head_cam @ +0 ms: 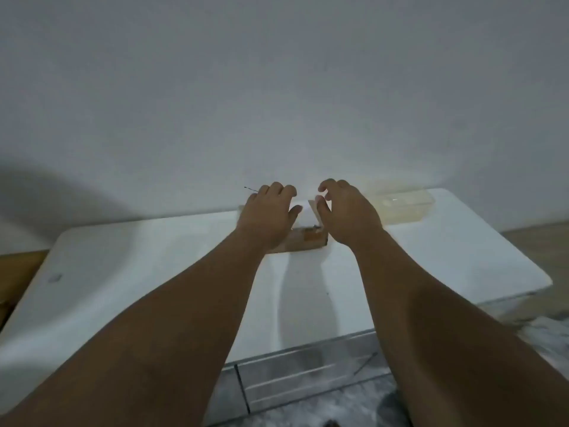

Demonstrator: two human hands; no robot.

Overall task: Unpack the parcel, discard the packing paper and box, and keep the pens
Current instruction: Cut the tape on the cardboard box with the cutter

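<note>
Dim, soft, blurred, wide-angle-warped edges

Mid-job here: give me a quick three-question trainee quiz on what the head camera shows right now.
1. True or false: both hands, the left hand and the right hand, are over the cardboard box.
2. Where does the clear plastic container sit? A) right of the box, near the wall B) on the floor C) in the left hand
3. Fill in: the box rests on the white ___.

Key: 1 true; 2 A; 3 table.
</note>
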